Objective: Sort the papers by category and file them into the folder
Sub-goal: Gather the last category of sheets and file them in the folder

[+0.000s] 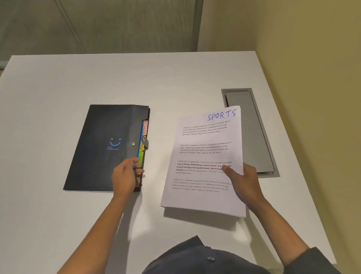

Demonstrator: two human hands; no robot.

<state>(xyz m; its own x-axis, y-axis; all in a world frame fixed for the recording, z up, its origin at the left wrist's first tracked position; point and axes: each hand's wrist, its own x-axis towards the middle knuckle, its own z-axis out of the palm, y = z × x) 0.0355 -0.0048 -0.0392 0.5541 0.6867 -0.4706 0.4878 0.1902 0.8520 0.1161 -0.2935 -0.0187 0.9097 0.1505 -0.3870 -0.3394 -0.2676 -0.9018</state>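
A dark folder with a blue smiley lies shut on the white table, with coloured tabs showing along its right edge. My left hand is at the folder's lower right edge, fingertips curled at the tabs. A stack of white papers, top sheet marked "SPORTS", is held just above the table to the right. My right hand grips the stack at its lower right, thumb on top.
The white table carries a grey cable hatch just right of the papers. A beige wall runs along the table's right side. Grey cabinet doors stand behind the far edge.
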